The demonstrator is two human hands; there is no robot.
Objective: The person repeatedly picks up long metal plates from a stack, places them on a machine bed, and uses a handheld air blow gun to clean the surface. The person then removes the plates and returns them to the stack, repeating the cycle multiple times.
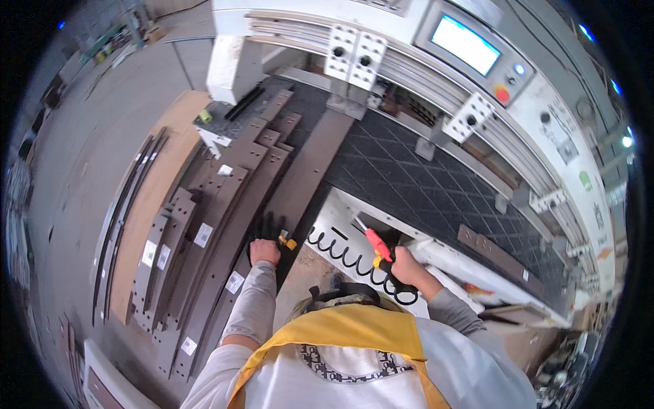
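My left hand [266, 235], in a black glove with yellow at the thumb side, rests with fingers stretched out on a long brown board [313, 163]. That board runs away from me across the machine's dark bed, its far end at a metal stop below white clamp plates. My right hand [402, 268] is closed around a red air blow gun [378, 244], whose thin nozzle points up and left, apart from the board. A black coiled hose [351, 260] hangs near the gun. Much of the right-hand glove is hidden behind the gun and wrist.
Stacked brown boards [231, 198], drilled and some labelled, lie on the left. Beyond them are a wooden sheet [160, 198] and dark thin strips [129, 204]. The machine's control panel [470, 44] rises at the far right. A short brown board [501, 255] sits on the bed's right side.
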